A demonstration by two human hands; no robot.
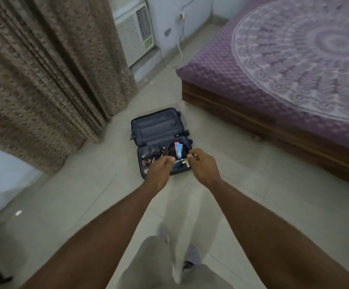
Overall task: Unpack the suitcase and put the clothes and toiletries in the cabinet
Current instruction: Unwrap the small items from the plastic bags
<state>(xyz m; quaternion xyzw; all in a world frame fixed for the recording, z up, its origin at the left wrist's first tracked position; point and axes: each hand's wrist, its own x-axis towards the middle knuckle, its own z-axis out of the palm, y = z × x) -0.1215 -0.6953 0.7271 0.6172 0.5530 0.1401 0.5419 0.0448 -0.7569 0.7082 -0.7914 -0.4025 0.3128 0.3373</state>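
Clearly the risk lies in the loose clutter: the suitcase (160, 140) sits open and flat on the pale tiled floor (86, 195), its far half bare, its near half crowded with small toiletries (159, 159) — bottles and tubes, too blurred to name singly. Both arms reach down toward that near half. The left hand (159, 170) hangs over the left part of the pile with fingers curled under; whether it has hold of anything cannot be told. The right hand (202, 163) hovers at the right edge, fingers loosely bent, seemingly holding nothing. A hasty grab at many small items could, judging by how they are heaped, let some slip and roll across the smooth tiles. No clothes show in the case, and the cabinet is out of view.

On the left a patterned brown curtain (44, 80) falls to the floor; behind it stands a white air conditioner (135, 32) with a cable (179, 49) trailing down the wall. To the right a wooden bed (273, 126) carries a purple mandala spread (294, 59).
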